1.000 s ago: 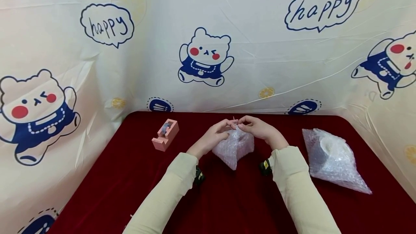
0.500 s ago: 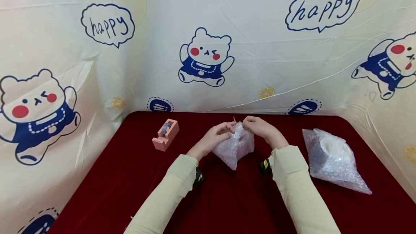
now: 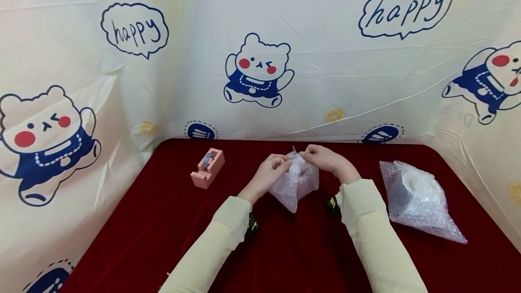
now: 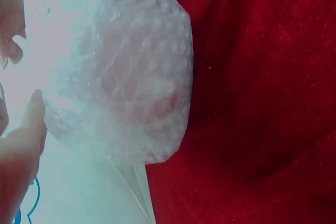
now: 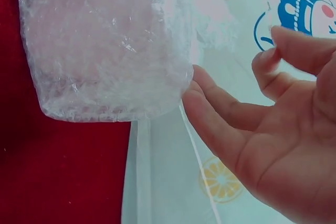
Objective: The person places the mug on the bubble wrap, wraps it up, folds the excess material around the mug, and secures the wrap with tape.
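A bubble-wrapped bundle (image 3: 294, 191) stands in the middle of the table, something pinkish showing faintly through its bubbles (image 4: 139, 72). My left hand (image 3: 269, 175) pinches the wrap at its upper left, fingers curled. At the upper right, my right hand (image 3: 327, 159) has its thumb and index fingertips together; whether a thin film lies between them I cannot tell. Two other fingers (image 5: 210, 114) of that hand touch the bundle's side in the right wrist view. Between the hands a small clear strip (image 3: 294, 149) sticks up. Glare hides the left fingertips in the left wrist view.
A pink tape dispenser (image 3: 208, 168) with a blue-grey roll stands to the left. On the right lies another bubble-wrap package (image 3: 423, 207) around a white round item. Dark red cloth (image 3: 285, 252) covers the table, and a printed curtain (image 3: 325, 71) hangs behind it.
My left fingers have curled in and moved slightly down along the top of the wrap. The right hand has shifted slightly outward from the bundle's tip. The bundle stays in place.
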The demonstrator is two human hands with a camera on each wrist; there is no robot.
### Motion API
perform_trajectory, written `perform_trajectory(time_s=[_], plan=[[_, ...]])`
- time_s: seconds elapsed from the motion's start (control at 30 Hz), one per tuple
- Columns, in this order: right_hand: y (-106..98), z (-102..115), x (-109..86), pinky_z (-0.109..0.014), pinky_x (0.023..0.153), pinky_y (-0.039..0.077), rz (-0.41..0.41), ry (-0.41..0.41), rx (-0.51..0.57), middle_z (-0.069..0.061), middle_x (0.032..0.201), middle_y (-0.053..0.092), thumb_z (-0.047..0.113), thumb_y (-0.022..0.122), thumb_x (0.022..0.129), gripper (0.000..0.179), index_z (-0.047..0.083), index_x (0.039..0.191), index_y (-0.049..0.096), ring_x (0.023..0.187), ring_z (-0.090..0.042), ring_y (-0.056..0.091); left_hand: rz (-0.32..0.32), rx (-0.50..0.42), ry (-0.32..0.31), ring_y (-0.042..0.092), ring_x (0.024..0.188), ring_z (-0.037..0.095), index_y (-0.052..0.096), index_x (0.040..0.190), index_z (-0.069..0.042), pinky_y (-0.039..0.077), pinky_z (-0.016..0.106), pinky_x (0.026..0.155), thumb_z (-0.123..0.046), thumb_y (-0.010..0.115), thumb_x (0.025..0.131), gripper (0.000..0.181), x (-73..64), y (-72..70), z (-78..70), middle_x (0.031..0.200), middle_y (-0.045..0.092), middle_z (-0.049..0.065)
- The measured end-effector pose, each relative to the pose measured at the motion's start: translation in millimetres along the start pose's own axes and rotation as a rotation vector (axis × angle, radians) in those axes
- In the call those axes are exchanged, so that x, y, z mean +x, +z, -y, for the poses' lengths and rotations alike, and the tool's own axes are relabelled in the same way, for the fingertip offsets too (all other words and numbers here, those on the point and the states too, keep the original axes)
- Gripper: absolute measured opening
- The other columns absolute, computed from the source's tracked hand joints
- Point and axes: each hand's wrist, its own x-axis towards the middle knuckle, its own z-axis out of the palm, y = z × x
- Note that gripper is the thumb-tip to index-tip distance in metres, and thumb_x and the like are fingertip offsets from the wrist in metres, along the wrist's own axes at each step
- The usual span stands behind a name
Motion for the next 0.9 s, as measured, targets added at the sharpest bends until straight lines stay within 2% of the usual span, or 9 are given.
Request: perform_trajectory(time_s=[0.2, 0.4, 0.43, 0.5, 0.53, 0.63, 0.67, 0.73, 0.9], plan=[[4, 2, 4.6, -0.025, 0.058, 0.033, -0.083, -0.048, -0.133, 0.000, 0.070, 0.039, 0.022, 0.046, 0.100, 0.029, 0.009, 0.075, 0.041, 0.062, -0.014, 0.036, -0.045, 0.006, -0.037, 0.055, 0.116, 0.024, 0.054, 0.065, -0.009, 0.043, 0.029, 0.080, -0.034, 0.059, 0.094, 0.038, -0.1, 3.2, -1.3, 0.125, 0.058, 0.007], [6, 6, 7.6, -0.025, 0.058, 0.034, -0.109, 0.014, -0.192, -0.002, 0.071, 0.042, 0.024, 0.045, 0.101, 0.029, 0.009, 0.077, 0.041, 0.061, -0.014, 0.038, -0.105, 0.043, -0.078, 0.057, 0.115, 0.023, 0.055, 0.059, -0.007, 0.045, 0.030, 0.082, -0.031, 0.062, 0.091, 0.041, 3.4, 6.9, -3.0, 0.121, 0.062, 0.006], [5, 7, 7.6, -0.025, 0.057, 0.034, -0.108, 0.029, -0.192, -0.002, 0.071, 0.042, 0.025, 0.045, 0.101, 0.029, 0.009, 0.077, 0.040, 0.060, -0.014, 0.038, -0.106, 0.054, -0.080, 0.058, 0.108, 0.020, 0.052, 0.056, -0.008, 0.045, 0.030, 0.083, -0.030, 0.062, 0.091, 0.042, 4.1, 7.4, -4.5, 0.118, 0.063, 0.005], [5, 8, 7.0, -0.025, 0.056, 0.034, -0.107, 0.053, -0.192, -0.002, 0.070, 0.041, 0.025, 0.045, 0.102, 0.030, 0.009, 0.077, 0.039, 0.059, -0.014, 0.037, -0.100, 0.078, -0.072, 0.059, 0.081, 0.013, 0.045, 0.051, -0.011, 0.044, 0.027, 0.075, -0.026, 0.062, 0.091, 0.046, 5.6, 7.9, -7.8, 0.089, 0.065, 0.002], [5, 9, 6.7, -0.025, 0.056, 0.034, -0.109, 0.065, -0.194, -0.002, 0.070, 0.041, 0.026, 0.045, 0.102, 0.030, 0.009, 0.077, 0.039, 0.059, -0.014, 0.037, -0.098, 0.093, -0.067, 0.053, 0.069, 0.010, 0.041, 0.049, -0.013, 0.043, 0.025, 0.070, -0.023, 0.061, 0.090, 0.047, 6.3, 8.4, -9.7, 0.076, 0.060, -0.001], [7, 10, 6.5, -0.025, 0.055, 0.033, -0.122, 0.078, -0.209, -0.002, 0.069, 0.040, 0.026, 0.046, 0.101, 0.031, 0.009, 0.077, 0.039, 0.058, -0.013, 0.037, -0.102, 0.121, -0.042, 0.025, 0.048, 0.007, 0.031, 0.047, -0.016, 0.031, 0.021, 0.054, -0.013, 0.059, 0.086, 0.048, 7.9, 10.8, -14.7, 0.050, 0.032, -0.007], [8, 10, 6.4, -0.025, 0.055, 0.033, -0.129, 0.083, -0.216, -0.002, 0.068, 0.040, 0.026, 0.046, 0.101, 0.031, 0.009, 0.076, 0.040, 0.058, -0.014, 0.037, -0.110, 0.137, -0.031, 0.020, 0.047, 0.007, 0.030, 0.048, -0.016, 0.027, 0.020, 0.051, -0.009, 0.059, 0.084, 0.047, 8.3, 12.1, -16.1, 0.048, 0.023, -0.007], [9, 10, 7.1, -0.024, 0.055, 0.033, -0.140, 0.091, -0.234, -0.002, 0.068, 0.040, 0.026, 0.047, 0.101, 0.030, 0.008, 0.077, 0.041, 0.058, -0.013, 0.038, -0.129, 0.175, -0.016, 0.019, 0.047, 0.007, 0.028, 0.047, -0.016, 0.023, 0.020, 0.048, -0.002, 0.056, 0.080, 0.045, 8.6, 15.2, -17.9, 0.048, 0.023, -0.007], [14, 12, 9.2, -0.024, 0.055, 0.034, -0.169, 0.102, -0.286, -0.002, 0.069, 0.040, 0.026, 0.049, 0.100, 0.029, 0.008, 0.078, 0.044, 0.059, -0.014, 0.039, -0.178, 0.340, 0.037, 0.030, 0.054, 0.008, 0.029, 0.047, -0.015, 0.027, 0.018, 0.051, 0.003, 0.057, 0.077, 0.045, 5.9, 21.6, -22.4, 0.061, 0.039, 0.001]])
